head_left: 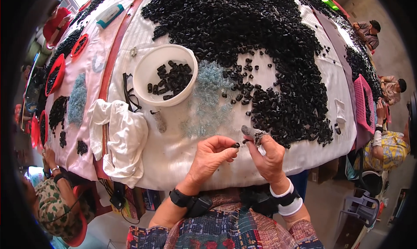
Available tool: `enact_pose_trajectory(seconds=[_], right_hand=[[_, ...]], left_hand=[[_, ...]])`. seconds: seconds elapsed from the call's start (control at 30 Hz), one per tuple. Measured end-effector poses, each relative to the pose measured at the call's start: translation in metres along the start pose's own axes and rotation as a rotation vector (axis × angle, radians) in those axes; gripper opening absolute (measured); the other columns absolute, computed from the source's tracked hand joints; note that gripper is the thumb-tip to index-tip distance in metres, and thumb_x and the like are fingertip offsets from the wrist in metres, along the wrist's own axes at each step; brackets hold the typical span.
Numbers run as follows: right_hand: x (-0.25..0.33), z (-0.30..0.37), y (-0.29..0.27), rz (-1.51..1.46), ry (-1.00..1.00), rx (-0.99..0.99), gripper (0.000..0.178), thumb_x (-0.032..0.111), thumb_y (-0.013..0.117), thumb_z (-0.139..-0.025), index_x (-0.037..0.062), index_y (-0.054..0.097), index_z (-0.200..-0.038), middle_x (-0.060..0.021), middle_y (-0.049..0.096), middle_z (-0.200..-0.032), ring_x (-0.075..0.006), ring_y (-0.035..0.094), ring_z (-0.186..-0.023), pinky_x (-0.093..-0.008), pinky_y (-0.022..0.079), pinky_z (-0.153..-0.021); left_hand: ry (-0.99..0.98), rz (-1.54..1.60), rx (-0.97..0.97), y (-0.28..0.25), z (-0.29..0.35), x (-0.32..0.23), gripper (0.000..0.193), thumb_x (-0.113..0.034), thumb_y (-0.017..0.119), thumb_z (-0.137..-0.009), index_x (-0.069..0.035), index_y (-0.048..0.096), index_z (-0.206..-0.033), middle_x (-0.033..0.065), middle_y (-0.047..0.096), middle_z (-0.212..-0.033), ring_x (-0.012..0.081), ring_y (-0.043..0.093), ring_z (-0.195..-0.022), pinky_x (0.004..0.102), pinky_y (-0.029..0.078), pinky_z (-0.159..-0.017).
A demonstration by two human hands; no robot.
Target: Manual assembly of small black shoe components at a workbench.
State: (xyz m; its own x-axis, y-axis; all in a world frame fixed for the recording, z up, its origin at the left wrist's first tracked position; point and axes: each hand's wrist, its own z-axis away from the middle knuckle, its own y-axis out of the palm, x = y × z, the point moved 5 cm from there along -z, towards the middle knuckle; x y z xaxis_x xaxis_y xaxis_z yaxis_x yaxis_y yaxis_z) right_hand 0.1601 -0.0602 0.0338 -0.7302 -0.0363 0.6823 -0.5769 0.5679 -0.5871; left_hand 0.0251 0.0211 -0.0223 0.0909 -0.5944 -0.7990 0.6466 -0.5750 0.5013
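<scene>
My left hand (213, 158) pinches a small black plastic part (236, 145) between thumb and fingertips, just above the table's near edge. Close by on its right, my right hand (269, 158) is closed on another small black piece (246, 140), mostly hidden by the fingers. A grey fuzzy finger cover (256, 134) sits on a finger of this hand. Beyond my hands lies a heap of small clear bluish pieces (206, 103). A large spread of black plastic parts (243, 27) covers the far and right side. Some similar parts lie inside a white bowl (150, 60).
Left of the bowl are black eyeglasses (129, 92) and a crumpled white cloth (124, 138). A second grey finger cover (160, 123) lies nearby. A pink basket (362, 103) stands at right. Other people work around the tables, one in camouflage (54, 205) at left.
</scene>
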Motion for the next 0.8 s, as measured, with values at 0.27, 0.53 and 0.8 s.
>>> enact_pose_trajectory(seconds=[0.27, 0.53, 0.8], right_hand=[[0.008, 0.003, -0.004, -0.051, 0.036, -0.011, 0.027, -0.01, 0.066, -0.076, -0.0014, 0.065, -0.102, -0.0117, 0.07, -0.092, -0.0195, 0.068, -0.083, -0.0276, 0.052, -0.072], [0.01, 0.004, 0.001, -0.062, -0.009, -0.051, 0.023, -0.011, 0.065, -0.069, -0.0021, 0.06, -0.09, -0.0144, 0.059, -0.076, -0.0308, 0.057, -0.066, -0.036, 0.047, -0.059], [0.012, 0.006, 0.004, -0.045, -0.01, -0.033, 0.023, -0.012, 0.064, -0.068, -0.0016, 0.058, -0.087, -0.0138, 0.055, -0.073, -0.0305, 0.054, -0.063, -0.0368, 0.045, -0.056]], left_hand=[[0.008, -0.045, -0.005, 0.007, -0.002, -0.001, 0.021, -0.009, 0.071, -0.083, 0.001, 0.064, -0.1, 0.0041, 0.067, -0.088, 0.0087, 0.063, -0.077, 0.0225, 0.052, -0.066], [0.046, -0.071, -0.032, 0.008, 0.0, 0.0, 0.02, -0.009, 0.071, -0.083, 0.0, 0.064, -0.099, 0.0031, 0.067, -0.087, 0.007, 0.062, -0.075, 0.0204, 0.051, -0.065], [0.043, -0.11, -0.045, 0.006, -0.001, 0.002, 0.02, -0.009, 0.072, -0.082, 0.0, 0.065, -0.098, 0.0029, 0.067, -0.084, 0.0062, 0.061, -0.073, 0.0197, 0.05, -0.064]])
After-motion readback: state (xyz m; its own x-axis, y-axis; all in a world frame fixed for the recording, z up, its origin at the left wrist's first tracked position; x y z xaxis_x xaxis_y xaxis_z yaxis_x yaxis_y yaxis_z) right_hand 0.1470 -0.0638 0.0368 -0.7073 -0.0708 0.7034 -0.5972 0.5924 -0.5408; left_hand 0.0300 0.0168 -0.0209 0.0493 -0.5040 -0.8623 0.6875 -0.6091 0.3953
